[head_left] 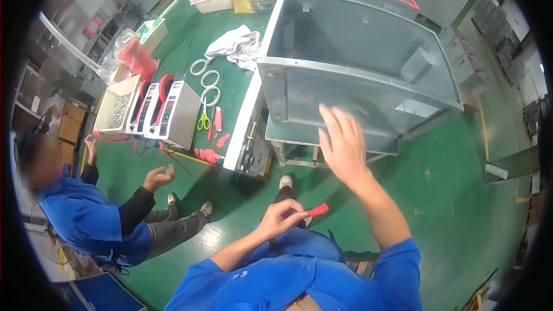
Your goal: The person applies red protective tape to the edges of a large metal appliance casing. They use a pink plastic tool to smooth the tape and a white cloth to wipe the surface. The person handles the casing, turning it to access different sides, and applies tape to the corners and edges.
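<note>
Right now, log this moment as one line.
left hand: pinching red strip | right hand: open, near metal-framed cabinet, contact unclear | green-handled scissors: on worktable

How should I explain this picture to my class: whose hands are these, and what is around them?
There is no robot here: a person works with two bare hands. The picture comes from a wide fisheye camera on that person's head, looking down, so straight edges bend near the rim. The left hand pinches a red strip. The right hand is open before a large grey metal box; whether it touches is unclear. On the green tabletop to the left are two white machines, green-handled scissors, white rings, red pieces and a white cloth. Another person in blue stands at the left.
</note>
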`<action>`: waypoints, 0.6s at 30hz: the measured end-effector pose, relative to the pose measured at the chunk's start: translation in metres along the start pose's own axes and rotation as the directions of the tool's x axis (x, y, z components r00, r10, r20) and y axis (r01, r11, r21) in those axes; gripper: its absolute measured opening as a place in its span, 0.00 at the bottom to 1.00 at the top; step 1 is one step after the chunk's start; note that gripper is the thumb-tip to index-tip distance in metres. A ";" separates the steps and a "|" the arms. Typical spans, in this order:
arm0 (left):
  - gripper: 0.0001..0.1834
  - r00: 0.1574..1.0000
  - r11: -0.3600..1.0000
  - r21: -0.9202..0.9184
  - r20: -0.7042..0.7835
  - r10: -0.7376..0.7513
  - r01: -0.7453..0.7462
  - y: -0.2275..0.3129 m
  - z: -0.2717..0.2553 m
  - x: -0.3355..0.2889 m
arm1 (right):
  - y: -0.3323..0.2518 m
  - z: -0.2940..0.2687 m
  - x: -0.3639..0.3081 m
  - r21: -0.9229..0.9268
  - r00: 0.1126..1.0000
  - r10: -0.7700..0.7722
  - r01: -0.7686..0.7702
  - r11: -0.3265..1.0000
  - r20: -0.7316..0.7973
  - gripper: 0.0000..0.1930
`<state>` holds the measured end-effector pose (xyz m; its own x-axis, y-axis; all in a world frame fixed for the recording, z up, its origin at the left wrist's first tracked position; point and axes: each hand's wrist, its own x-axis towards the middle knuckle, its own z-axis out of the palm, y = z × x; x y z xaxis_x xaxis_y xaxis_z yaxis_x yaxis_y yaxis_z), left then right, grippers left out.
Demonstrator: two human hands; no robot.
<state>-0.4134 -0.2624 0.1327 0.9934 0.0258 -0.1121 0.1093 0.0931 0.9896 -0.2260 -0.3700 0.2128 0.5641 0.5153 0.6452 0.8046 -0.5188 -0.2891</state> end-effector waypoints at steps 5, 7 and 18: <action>0.02 0.984 0.987 -0.056 0.091 0.153 -0.148 0.021 0.006 0.017 | 0.035 0.032 0.049 -0.385 0.989 -0.142 0.121 0.915 -0.028 0.29; 0.02 0.986 0.985 -0.066 0.043 0.159 -0.156 0.029 -0.001 0.027 | 0.043 0.037 0.051 -0.442 0.986 -0.162 0.134 0.887 -0.028 0.30; 0.02 0.981 0.996 -0.048 0.178 0.080 -0.073 0.027 -0.047 0.104 | 0.041 0.025 0.072 -0.243 0.995 -0.099 0.093 0.966 -0.011 0.19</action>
<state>-0.3088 -0.2105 0.1437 0.9895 -0.1439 -0.0148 0.0350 0.1391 0.9897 -0.1481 -0.3374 0.2298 0.4797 0.5561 0.6787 0.7841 -0.6188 -0.0471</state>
